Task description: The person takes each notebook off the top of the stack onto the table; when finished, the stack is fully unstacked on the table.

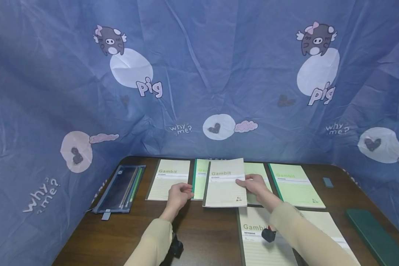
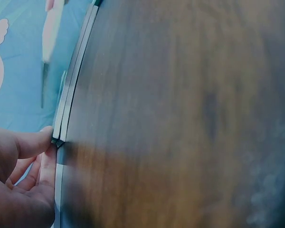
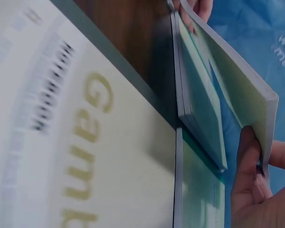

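Note:
My right hand [image 1: 257, 186] pinches the right edge of a cream Gambit notebook [image 1: 224, 188] with a dark spine, thumb on its cover. In the right wrist view the notebook [image 3: 242, 85] slants above two stacked notebooks [image 3: 199, 99], its near end lifted. In the head view it hides much of a green-spined notebook [image 1: 199, 186] below. My left hand [image 1: 177, 195] has its fingertips right at that notebook's lower left corner. The left wrist view shows my left thumb [image 2: 35, 142] against the corner of the stacked notebooks [image 2: 73, 80], with the fingers loosely bent beside it.
Another dark-spined notebook [image 1: 171, 177] lies left of the stack, beside a zipped pencil pouch [image 1: 119, 184]. Green-spined notebooks [image 1: 296, 184] lie to the right. Nearer stand two cream notebooks [image 1: 266, 247], partly under the right sleeve. A small blue block [image 1: 327, 182] and a green case [image 1: 379, 236] are far right.

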A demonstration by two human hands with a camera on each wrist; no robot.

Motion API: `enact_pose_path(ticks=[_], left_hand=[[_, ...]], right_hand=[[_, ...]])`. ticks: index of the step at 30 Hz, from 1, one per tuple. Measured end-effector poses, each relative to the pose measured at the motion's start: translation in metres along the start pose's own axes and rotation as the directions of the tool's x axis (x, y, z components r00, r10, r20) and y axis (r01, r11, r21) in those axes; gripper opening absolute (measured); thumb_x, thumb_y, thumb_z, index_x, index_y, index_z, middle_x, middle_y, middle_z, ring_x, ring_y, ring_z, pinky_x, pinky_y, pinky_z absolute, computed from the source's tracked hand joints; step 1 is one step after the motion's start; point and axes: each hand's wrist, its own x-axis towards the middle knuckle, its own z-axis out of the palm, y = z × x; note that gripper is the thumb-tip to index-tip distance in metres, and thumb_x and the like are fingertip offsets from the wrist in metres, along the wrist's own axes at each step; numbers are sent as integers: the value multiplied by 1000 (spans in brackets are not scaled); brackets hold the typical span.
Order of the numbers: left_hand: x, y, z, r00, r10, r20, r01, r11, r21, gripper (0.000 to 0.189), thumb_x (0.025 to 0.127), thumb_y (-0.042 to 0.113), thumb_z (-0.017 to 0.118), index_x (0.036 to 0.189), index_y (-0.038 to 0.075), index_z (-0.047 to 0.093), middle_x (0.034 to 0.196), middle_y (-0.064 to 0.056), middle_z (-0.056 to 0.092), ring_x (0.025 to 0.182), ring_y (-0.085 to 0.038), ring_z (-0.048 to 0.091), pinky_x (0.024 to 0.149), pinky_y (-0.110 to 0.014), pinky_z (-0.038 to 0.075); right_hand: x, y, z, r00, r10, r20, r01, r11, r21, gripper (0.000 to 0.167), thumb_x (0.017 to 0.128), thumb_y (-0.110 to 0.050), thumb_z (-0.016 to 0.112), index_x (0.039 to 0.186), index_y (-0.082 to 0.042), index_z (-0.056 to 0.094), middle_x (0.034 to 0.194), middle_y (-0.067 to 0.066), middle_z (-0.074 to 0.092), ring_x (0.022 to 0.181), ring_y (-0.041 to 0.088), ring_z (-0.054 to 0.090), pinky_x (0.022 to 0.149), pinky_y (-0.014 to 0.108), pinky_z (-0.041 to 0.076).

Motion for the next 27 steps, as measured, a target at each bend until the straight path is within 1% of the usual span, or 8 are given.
enact_pose_path(ticks=[5, 9, 12, 16, 22, 24, 27], left_hand=[[-1, 0, 0, 1000, 12, -1, -12, 1000, -5, 25, 81, -8, 74, 105, -5, 71, 91, -10, 70, 84, -21, 67, 78, -35, 56], [-1, 0, -1, 1000, 17, 6, -16, 1000, -14, 25, 81, -8, 73, 106, -5, 70, 92, -11, 70, 84, -21, 67, 79, -35, 56], [-2, 0, -1, 1000, 17, 11, -17, 1000, -13, 25, 82, -7, 73, 107, -5, 70, 94, -12, 69, 85, -22, 67, 79, -35, 56], [-1, 0, -1, 1000, 15, 6, -15, 1000, -7, 25, 82, -7, 73, 107, -5, 70, 94, -11, 69, 85, -21, 66, 79, -35, 56], [-3, 1, 0, 1000, 5, 3, -5, 1000, -5, 25, 83, -6, 72, 107, -3, 71, 95, -10, 69, 87, -22, 66, 80, -35, 56], [-3, 1, -1, 1000, 10, 3, -10, 1000, -1, 25, 83, -6, 72, 108, -4, 70, 95, -11, 69, 87, -22, 66, 79, -36, 56], [-3, 0, 0, 1000, 11, 2, -11, 1000, 1, 25, 83, -6, 72, 108, -4, 70, 95, -11, 69, 87, -22, 66, 79, -36, 56]], right_hand=[[-22, 1, -7, 999, 22, 32, -22, 1000, 8, 56, 91, -29, 74, 129, 6, 52, 104, 12, 66, 87, 22, 64, 86, 40, 47], [-42, 2, -10, 998, 25, 56, -26, 1000, 6, 51, 91, -32, 73, 125, 3, 55, 98, 10, 69, 83, 21, 67, 84, 40, 49], [-57, 6, -10, 997, 22, 69, -22, 1000, 4, 52, 91, -34, 72, 125, 3, 55, 97, 9, 70, 84, 21, 68, 85, 41, 49], [-74, 12, -7, 997, 32, 69, -32, 999, 1, 56, 90, -36, 74, 125, 3, 56, 96, 9, 69, 87, 22, 65, 88, 44, 46], [-94, 27, 0, 996, 57, 72, -56, 998, -7, 62, 87, -37, 75, 126, 6, 55, 97, 9, 68, 89, 23, 63, 87, 44, 47], [-101, 31, 3, 995, 66, 78, -65, 998, -11, 63, 87, -37, 75, 127, 7, 55, 97, 9, 67, 91, 24, 61, 89, 46, 47], [-110, 37, 8, 993, 73, 90, -72, 997, -18, 64, 86, -38, 74, 127, 7, 55, 96, 8, 68, 97, 26, 59, 95, 54, 43]])
